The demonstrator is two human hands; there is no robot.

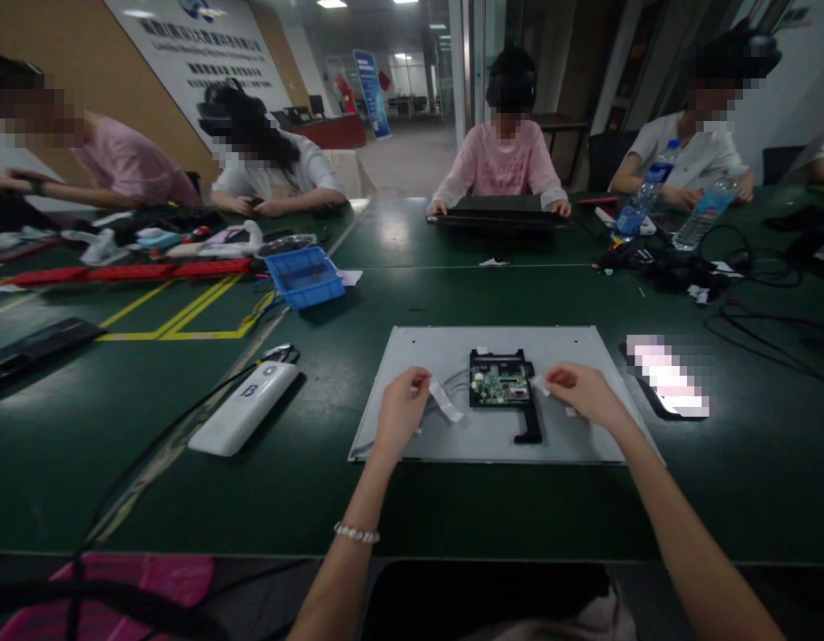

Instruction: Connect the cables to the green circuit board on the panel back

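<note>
A flat grey panel (445, 444) lies back from the front edge of the green table (265, 507), a gap parting it from the long white device (238, 418) leftward, and bears a black-framed circuit board (500, 388), while the left hand (399, 411) pinches a white strip (448, 403) and the right hand (586, 392), seemingly, a smaller piece (540, 385).

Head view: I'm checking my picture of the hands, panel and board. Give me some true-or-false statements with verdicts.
1. The circuit board sits on the pale panel, between the left hand and right hand. True.
2. The left hand is empty. False: it holds a white strip.
3. The white oblong device lies left of the panel. True.
4. Both wrists are bare. False: a beaded bracelet circles the left one.
</note>
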